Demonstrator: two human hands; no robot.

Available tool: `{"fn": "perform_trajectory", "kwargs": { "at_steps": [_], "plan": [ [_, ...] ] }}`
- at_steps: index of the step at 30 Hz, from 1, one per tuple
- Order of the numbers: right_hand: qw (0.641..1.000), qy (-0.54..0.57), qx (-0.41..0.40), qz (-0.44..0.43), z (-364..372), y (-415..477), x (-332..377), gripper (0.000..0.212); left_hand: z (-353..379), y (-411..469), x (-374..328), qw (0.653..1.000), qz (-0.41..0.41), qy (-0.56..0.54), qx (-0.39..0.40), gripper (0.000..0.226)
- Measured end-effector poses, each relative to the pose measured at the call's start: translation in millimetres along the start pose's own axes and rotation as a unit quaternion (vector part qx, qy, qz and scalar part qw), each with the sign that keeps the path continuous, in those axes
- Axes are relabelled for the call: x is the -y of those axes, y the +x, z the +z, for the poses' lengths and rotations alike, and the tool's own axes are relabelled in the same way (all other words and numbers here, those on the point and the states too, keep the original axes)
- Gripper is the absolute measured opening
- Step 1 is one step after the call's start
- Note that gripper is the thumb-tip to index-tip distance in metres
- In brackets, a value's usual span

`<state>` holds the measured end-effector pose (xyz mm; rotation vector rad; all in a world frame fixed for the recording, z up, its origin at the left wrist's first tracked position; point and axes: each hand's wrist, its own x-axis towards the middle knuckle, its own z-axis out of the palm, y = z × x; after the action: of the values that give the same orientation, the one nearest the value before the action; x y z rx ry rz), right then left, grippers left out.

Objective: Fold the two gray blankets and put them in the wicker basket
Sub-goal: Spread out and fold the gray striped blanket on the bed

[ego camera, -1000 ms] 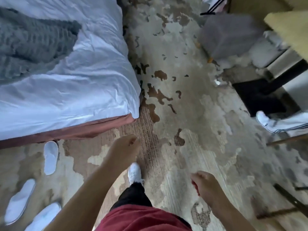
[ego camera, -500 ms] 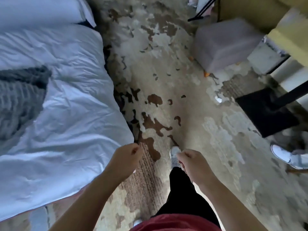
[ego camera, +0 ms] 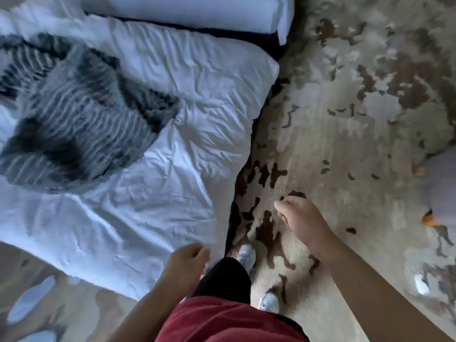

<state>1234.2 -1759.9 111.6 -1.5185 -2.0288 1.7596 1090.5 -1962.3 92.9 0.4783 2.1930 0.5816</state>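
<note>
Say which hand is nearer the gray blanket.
The left hand, over the white bedding's corner; the right hand is over the carpet, farther from the gray blanket.

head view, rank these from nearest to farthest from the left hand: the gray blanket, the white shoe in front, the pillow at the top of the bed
From the left hand:
1. White shoe, just to its right on the rug.
2. Gray blanket, up and to the left, bunched on the white bedding.
3. Pillow, far up at the head of the bed.

Soft, even daylight with a cool bluish cast on the white duvet [ego camera: 187,134]; shadows are faint. Motion blur smears everything, worst at the edges, where the wide-angle lens bends the rug [ego camera: 345,119].
</note>
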Motion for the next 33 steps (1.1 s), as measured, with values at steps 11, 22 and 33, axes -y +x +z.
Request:
{"fn": "perform_trajectory", "kwargs": {
  "at_steps": [11, 22, 33],
  "plan": [
    [0.994, -0.020, -0.036, 0.106, -64.6, 157.9, 36.4, 0.037, -34.7, 249.9, -205.1, 0.989, 0.052, -0.125, 0.067, 0.029],
    [0.958, -0.200, 0.203, 0.008, 8.6, 402.8, 226.6, 0.044, -147.3, 366.8, -184.1, 0.931, -0.125, -0.325, -0.106, 0.029],
    [0.815, -0.389, 0.419, -0.092, 290.5, 607.3, 351.0, 0.015, -125.6, 369.5, -111.5, 0.597, -0.474, -0.554, -0.334, 0.034]
  ]
}}
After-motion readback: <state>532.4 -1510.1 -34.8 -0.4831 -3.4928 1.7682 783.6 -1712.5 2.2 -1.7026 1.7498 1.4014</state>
